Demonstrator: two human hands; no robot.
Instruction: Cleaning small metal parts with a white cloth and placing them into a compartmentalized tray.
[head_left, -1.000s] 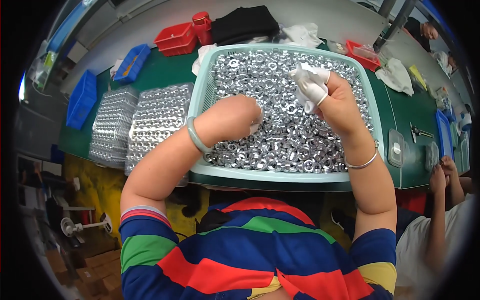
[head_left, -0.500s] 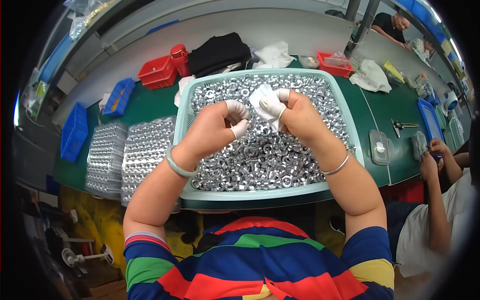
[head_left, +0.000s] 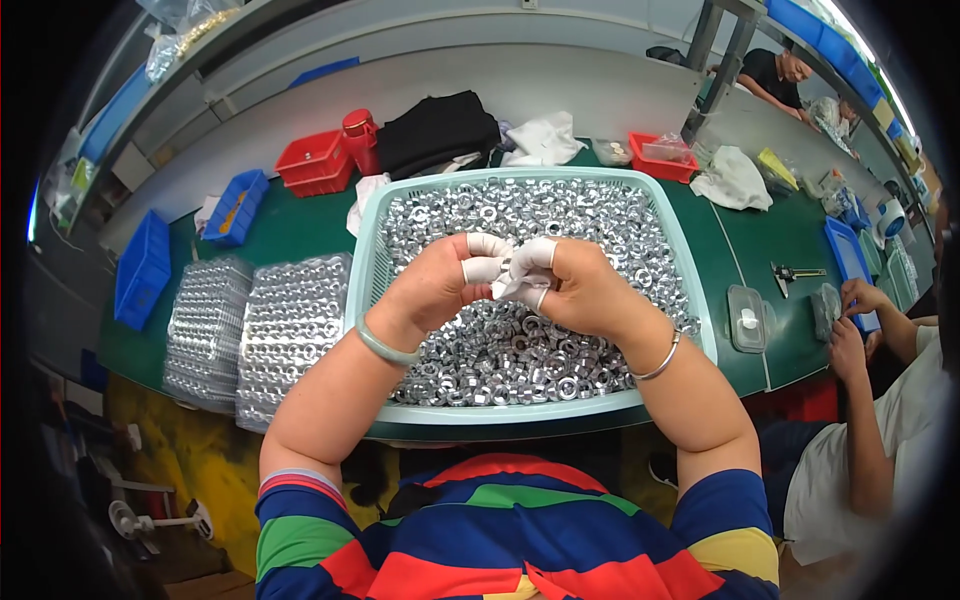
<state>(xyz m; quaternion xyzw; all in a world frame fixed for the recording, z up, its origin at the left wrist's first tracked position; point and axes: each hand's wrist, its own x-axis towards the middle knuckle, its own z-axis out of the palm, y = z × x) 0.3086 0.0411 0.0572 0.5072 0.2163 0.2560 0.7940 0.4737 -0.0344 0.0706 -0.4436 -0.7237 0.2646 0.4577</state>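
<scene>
A pale green plastic basket [head_left: 540, 411] full of shiny metal nuts [head_left: 530, 365] stands in front of me. Above the heap my left hand [head_left: 425, 290], with white finger cots on its fingertips, is closed in a pinch on a small metal nut [head_left: 507, 265], mostly covered by the fingers. My right hand [head_left: 590, 290], also in finger cots, grips a bunched white cloth [head_left: 514, 289] and presses it against that nut. The two hands meet at the fingertips.
Left of the basket are stacked clear trays [head_left: 295, 330] filled with metal parts. Blue bins [head_left: 145, 268], a red bin [head_left: 313, 160], a red flask [head_left: 360, 140] and black fabric [head_left: 438, 130] lie beyond. At right are a lidded box [head_left: 747, 318], calipers [head_left: 795, 274] and a co-worker's hands [head_left: 855, 325].
My hands have come together from apart, the right moving left and down with the cloth. The cloth now touches the nut in my left fingers. The view has shifted slightly.
</scene>
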